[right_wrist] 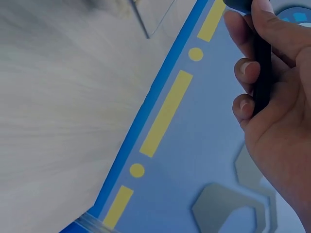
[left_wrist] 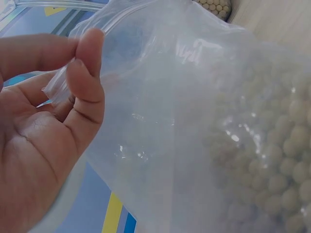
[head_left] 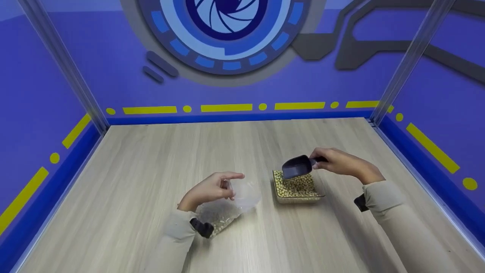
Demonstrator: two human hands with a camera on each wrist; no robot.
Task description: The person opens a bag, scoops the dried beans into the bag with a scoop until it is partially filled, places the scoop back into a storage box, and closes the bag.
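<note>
Scoop, black and tilted, is positioned over the clear square dish of pale beans on the table; its handle is gripped in the right hand, and contact between scoop and beans cannot be determined. Left hand pinches the top edge of the clear plastic bag, which is located left of the dish and contains more beans in its lower part.
</note>
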